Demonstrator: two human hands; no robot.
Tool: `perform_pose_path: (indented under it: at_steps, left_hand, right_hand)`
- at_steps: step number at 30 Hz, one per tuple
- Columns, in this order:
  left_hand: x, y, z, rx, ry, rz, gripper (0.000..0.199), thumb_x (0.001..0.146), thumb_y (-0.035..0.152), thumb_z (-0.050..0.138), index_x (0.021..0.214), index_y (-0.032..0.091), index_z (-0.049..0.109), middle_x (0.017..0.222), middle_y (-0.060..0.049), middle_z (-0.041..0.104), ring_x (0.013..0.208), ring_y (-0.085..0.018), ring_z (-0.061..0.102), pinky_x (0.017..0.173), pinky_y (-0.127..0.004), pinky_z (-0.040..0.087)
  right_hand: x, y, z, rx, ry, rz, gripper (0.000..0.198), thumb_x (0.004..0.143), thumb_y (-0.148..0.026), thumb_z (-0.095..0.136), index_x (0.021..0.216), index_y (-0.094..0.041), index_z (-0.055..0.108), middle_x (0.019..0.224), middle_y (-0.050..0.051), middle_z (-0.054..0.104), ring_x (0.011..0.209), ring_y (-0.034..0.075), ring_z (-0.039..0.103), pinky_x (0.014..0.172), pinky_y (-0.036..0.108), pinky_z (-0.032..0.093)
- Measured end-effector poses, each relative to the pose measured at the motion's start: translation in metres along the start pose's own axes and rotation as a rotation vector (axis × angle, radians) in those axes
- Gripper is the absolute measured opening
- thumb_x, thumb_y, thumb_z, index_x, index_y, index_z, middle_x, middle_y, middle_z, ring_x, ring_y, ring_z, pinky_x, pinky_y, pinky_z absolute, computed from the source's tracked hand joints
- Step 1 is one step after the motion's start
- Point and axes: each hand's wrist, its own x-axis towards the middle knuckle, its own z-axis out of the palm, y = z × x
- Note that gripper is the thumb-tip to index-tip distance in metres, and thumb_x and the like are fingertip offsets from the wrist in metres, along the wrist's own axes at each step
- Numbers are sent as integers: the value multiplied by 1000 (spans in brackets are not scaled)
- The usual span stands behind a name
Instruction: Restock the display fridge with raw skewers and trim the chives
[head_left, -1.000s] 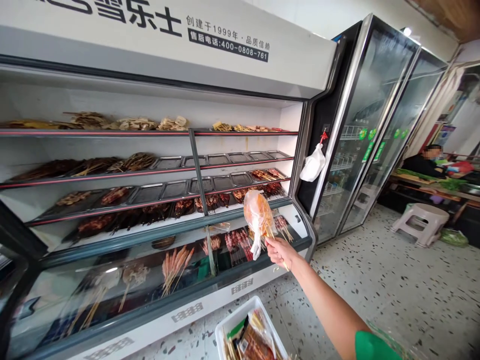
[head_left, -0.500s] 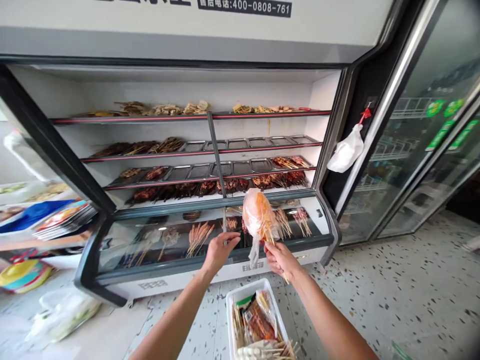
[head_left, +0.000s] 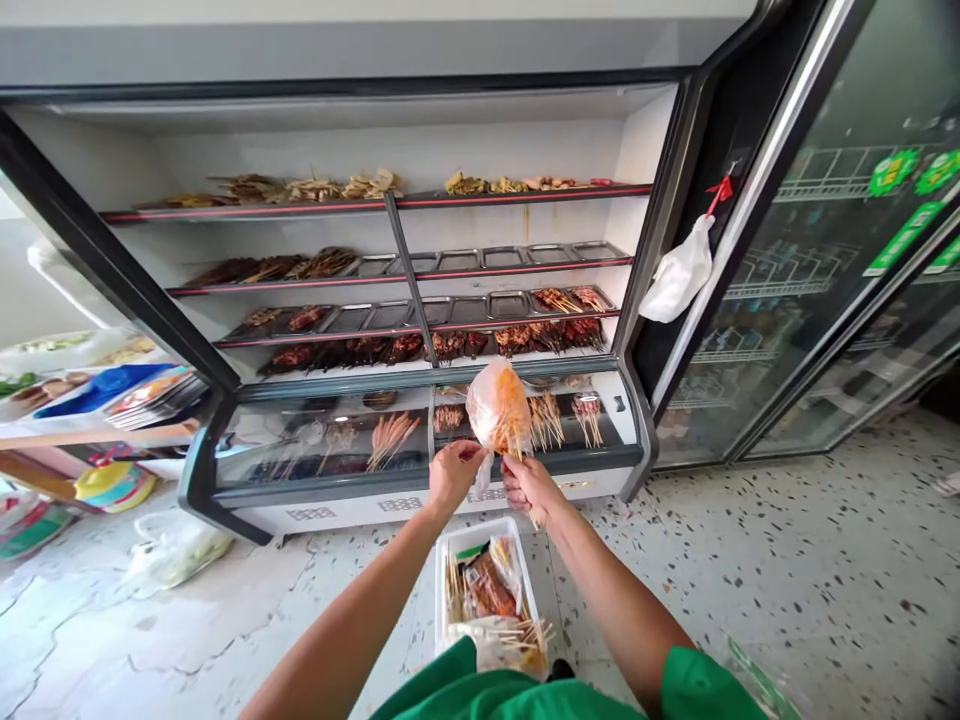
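Note:
My right hand is wrapped around the stick ends of a bunch of skewers with orange food on them. A clear plastic bag covers their upper part. At the bag's lower left edge, my left hand pinches the loose plastic. Below both hands, a white plastic bin on the floor holds several packs of skewers and a pack of reddish-brown food.
A display fridge stands ahead, its shelves bearing skewers and metal trays. On the right are glass-door coolers and a hanging white bag. A plastic bag lies on the floor at left, near a loaded table.
My left hand has moved right to the bag's edge and closed on it. The bagged skewers stay in my right hand. The view has tilted down, showing a green shirt.

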Motion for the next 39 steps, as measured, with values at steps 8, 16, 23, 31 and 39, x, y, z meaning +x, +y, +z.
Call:
perform_pose_path:
  at_steps: [8, 16, 23, 31, 39]
  left_hand:
    - [-18, -11, -2, 361, 203, 309, 16, 82, 28, 53, 91, 19, 64, 87, -4, 68, 86, -20, 60, 81, -35, 34]
    - [17, -18, 11, 209, 169, 218, 11, 73, 20, 53, 72, 18, 64, 75, -3, 67, 73, -17, 61, 71, -27, 42]
    - [87, 5, 34, 85, 205, 171, 12, 67, 22, 54, 69, 17, 65, 69, -3, 64, 66, -16, 57, 65, -24, 42]
    - [136, 28, 51, -814, 274, -219, 38, 62, 43, 75, 83, 12, 69, 64, -1, 60, 57, -9, 49, 57, -20, 39]
    - [110, 48, 47, -768, 183, -315, 44, 60, 42, 78, 91, 13, 67, 71, -1, 61, 58, -8, 47, 53, -20, 33]
  right_hand:
    - [-4, 15, 17, 15, -18, 21, 37, 73, -49, 66, 69, -19, 44, 39, -14, 30, 28, 1, 22, 28, 14, 11]
    - [19, -3, -14, 59, -69, 89, 31, 78, -42, 64, 70, -18, 46, 41, -13, 30, 30, 1, 20, 29, 15, 9]
    - [84, -56, -63, 69, -135, 216, 29, 81, -36, 62, 67, -16, 46, 39, -13, 29, 29, 0, 17, 30, 14, 6]
    - [150, -126, -105, 159, -472, 457, 25, 87, -36, 56, 75, -16, 48, 41, -14, 26, 29, 0, 14, 28, 13, 3]
    - [163, -114, -88, 163, -533, 408, 29, 80, -39, 65, 75, -17, 47, 39, -14, 28, 28, 0, 13, 26, 12, 7]
